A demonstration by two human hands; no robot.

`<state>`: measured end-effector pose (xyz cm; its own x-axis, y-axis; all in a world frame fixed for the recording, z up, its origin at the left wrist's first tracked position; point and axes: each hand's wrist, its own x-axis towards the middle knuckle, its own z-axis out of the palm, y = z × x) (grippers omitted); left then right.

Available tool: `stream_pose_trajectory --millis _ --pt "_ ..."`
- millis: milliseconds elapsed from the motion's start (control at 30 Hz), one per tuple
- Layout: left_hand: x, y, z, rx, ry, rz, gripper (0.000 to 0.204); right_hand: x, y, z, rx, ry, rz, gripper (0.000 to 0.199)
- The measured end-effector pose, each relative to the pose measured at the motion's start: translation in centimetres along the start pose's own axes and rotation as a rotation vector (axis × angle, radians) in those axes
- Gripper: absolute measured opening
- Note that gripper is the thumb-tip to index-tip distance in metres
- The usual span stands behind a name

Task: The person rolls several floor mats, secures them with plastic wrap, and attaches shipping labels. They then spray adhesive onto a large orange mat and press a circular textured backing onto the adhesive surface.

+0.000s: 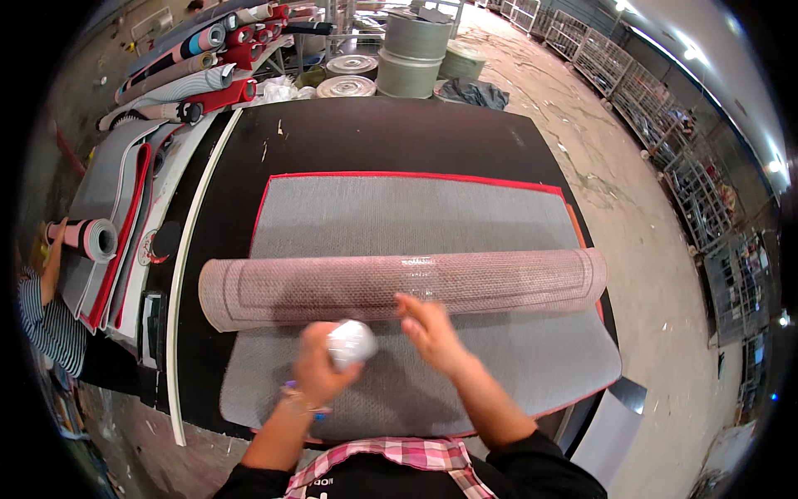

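Observation:
A long rolled mat wrapped in clear film lies across a flat grey mat with a red edge, on a black worktable. My left hand is closed around a white roll of tape just in front of the rolled mat. My right hand reaches forward with its fingertips touching the film on the rolled mat's near side, near a shiny strip of tape.
Several rolled mats and flat grey-and-red mats are stacked to the left. A person in a striped sleeve handles a pink-cored roll at the far left. Big tape spools stand beyond the table. Wire cages line the right.

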<state>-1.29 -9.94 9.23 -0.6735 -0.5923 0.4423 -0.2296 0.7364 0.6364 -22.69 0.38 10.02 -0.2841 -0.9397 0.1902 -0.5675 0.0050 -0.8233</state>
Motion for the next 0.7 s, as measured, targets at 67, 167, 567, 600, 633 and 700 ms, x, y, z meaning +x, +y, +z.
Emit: stream_pose_trajectory --millis 67,167,567,600,633,700 --pt "-1.9 -2.6 -5.4 0.203 0.155 -0.191 0.062 1.1 3.6 -2.5 -0.684 0.174 0.093 0.044" --pt "-8.0 -11.1 -12.3 0.570 0.353 -0.443 0.064 0.7 9.0 -4.1 -0.861 0.221 0.278 0.051" --pt "-12.4 -21.4 -16.5 0.807 0.110 -0.836 0.062 -3.1 13.5 -12.6 -0.703 0.266 0.069 0.045" --pt "-8.3 -15.7 -12.8 0.708 0.195 -0.897 0.053 -5.0 15.3 -15.7 -0.710 0.315 0.154 0.044" --pt "-6.7 -12.7 -11.1 0.534 0.157 -0.840 0.048 -6.5 18.0 -18.2 -0.708 0.514 0.149 0.044" --pt "-6.0 -9.8 -6.8 0.439 0.142 -0.563 0.038 -8.8 23.5 -23.6 -0.725 0.796 0.196 0.046"
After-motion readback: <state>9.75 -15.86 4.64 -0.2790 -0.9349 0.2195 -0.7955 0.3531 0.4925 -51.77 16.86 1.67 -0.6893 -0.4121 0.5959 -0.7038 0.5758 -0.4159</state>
